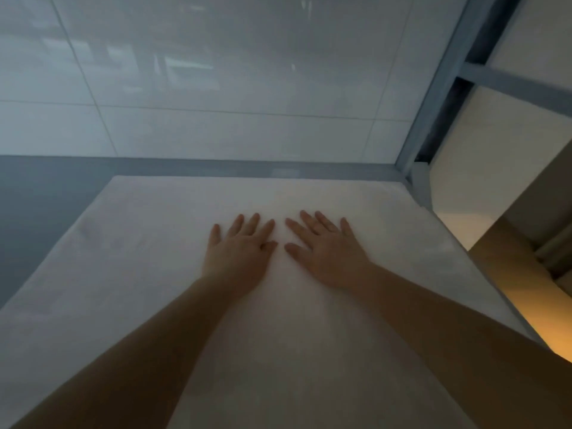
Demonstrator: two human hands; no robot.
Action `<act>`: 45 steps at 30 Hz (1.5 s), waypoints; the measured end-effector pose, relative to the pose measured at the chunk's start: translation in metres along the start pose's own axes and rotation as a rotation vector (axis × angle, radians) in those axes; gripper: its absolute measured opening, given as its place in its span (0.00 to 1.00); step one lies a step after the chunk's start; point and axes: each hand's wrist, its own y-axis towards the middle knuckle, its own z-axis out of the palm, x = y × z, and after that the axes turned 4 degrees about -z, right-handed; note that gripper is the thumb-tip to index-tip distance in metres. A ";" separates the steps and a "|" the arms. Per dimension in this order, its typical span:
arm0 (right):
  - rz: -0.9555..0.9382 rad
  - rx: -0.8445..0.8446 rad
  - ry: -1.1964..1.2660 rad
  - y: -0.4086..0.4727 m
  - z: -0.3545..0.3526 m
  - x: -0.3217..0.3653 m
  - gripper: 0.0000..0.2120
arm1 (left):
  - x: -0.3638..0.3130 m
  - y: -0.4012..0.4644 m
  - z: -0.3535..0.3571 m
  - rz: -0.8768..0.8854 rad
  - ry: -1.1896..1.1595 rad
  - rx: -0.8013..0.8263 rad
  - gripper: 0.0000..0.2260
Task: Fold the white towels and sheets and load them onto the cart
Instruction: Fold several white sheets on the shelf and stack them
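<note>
White sheet, a flat rectangular spread of smooth cloth, is laid out on a grey surface and fills the lower frame from the near edge outward. Nearest the camera, both bare forearms are seen running forward over the cloth, which passes under them and out of view at the bottom. Further out, the left hand and the right hand are pressed palm-down side by side near the cloth's middle, fingers spread wide and flat, nothing gripped; the thumbs are close but apart. The long axis is judged to run away from the body, so the far hem lies ahead of the fingertips and the side edges lie out to left and right. The right hand is nearer the right edge, and the left edge is well apart from the left hand. A smoothing stroke outward from centre is the likely step in hand. Beyond the far hem a grey band is seen, then a glossy pale tiled wall. At far right, a grey metal frame with stacked pale cloth is noted, possibly the cart.
</note>
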 end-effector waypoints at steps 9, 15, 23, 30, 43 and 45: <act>0.494 0.071 0.029 -0.095 -0.031 -0.095 0.26 | 0.069 -0.080 -0.012 -0.465 0.116 0.049 0.35; 0.064 0.008 0.064 -0.113 -0.008 0.026 0.24 | -0.067 -0.115 0.014 -0.094 0.103 0.091 0.28; 0.419 0.138 0.032 -0.195 -0.028 -0.084 0.30 | 0.020 -0.196 -0.007 -0.369 0.180 0.086 0.38; 0.239 0.056 0.059 -0.178 -0.021 0.036 0.26 | -0.021 -0.185 -0.013 -0.420 0.077 0.164 0.30; 0.196 0.015 0.014 -0.151 -0.003 0.118 0.26 | 0.149 -0.168 -0.037 -0.616 0.095 0.064 0.31; 0.204 0.013 0.008 -0.150 -0.004 0.120 0.26 | 0.128 -0.150 -0.035 -0.526 0.117 0.018 0.31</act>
